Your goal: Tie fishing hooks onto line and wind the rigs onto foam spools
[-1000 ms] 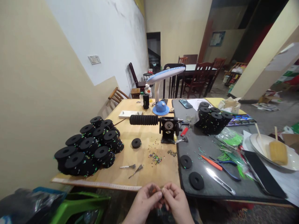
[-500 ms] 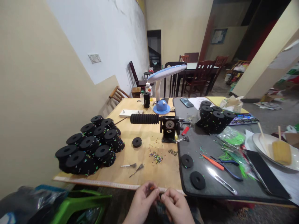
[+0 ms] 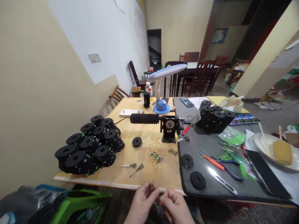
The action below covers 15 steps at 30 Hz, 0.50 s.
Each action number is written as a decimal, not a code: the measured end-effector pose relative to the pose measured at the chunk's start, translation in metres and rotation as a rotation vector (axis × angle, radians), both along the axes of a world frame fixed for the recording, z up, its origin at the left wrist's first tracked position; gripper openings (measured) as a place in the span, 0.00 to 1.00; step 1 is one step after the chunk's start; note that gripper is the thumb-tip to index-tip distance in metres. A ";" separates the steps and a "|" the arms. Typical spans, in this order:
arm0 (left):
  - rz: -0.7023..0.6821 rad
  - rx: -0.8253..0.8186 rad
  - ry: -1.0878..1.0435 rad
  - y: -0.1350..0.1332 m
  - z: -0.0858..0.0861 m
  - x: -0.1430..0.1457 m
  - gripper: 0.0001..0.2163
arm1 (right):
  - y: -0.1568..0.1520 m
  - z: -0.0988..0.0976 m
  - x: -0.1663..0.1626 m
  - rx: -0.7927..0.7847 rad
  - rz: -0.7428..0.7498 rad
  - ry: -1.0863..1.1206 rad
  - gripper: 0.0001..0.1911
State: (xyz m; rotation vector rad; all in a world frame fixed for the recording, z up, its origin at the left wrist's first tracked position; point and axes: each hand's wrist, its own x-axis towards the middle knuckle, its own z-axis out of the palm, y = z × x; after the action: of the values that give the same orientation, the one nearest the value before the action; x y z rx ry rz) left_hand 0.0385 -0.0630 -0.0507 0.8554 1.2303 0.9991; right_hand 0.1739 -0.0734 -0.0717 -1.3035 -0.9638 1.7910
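Note:
My left hand point(image 3: 141, 203) and my right hand point(image 3: 175, 207) are close together at the bottom of the view, just below the near edge of the wooden table point(image 3: 144, 169). Both have their fingers pinched. A small orange bit point(image 3: 151, 188) shows at my left fingertips. What my right fingers pinch is too small to name. A little heap of coloured beads point(image 3: 156, 156) lies on the table beyond my hands. Two small metal tools point(image 3: 133, 167) lie left of the heap.
A pile of black foam discs point(image 3: 88, 146) sits at the left, another stack point(image 3: 213, 117) at the right. A black winding device point(image 3: 169, 126) with a foam-covered rod stands mid-table, behind it a blue desk lamp point(image 3: 162, 90). Pliers point(image 3: 225, 169), tweezers, loose discs and a plate point(image 3: 275, 151) lie right.
My hands have dropped slightly lower and nearer to me. They stay pinched together. Things on the table have not moved.

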 end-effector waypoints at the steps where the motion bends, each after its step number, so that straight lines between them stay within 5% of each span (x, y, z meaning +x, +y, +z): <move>1: -0.001 0.003 -0.006 0.000 -0.001 0.000 0.21 | 0.000 0.001 0.000 -0.001 -0.003 0.000 0.25; 15: -0.037 0.178 0.127 -0.007 -0.006 0.001 0.14 | 0.005 -0.008 0.004 0.029 -0.051 0.056 0.31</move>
State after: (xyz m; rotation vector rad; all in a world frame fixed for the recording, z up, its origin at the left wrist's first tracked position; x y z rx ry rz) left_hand 0.0391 -0.0698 -0.0565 1.0909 1.2402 1.0483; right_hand 0.1775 -0.0682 -0.0795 -1.2423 -0.9145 1.7596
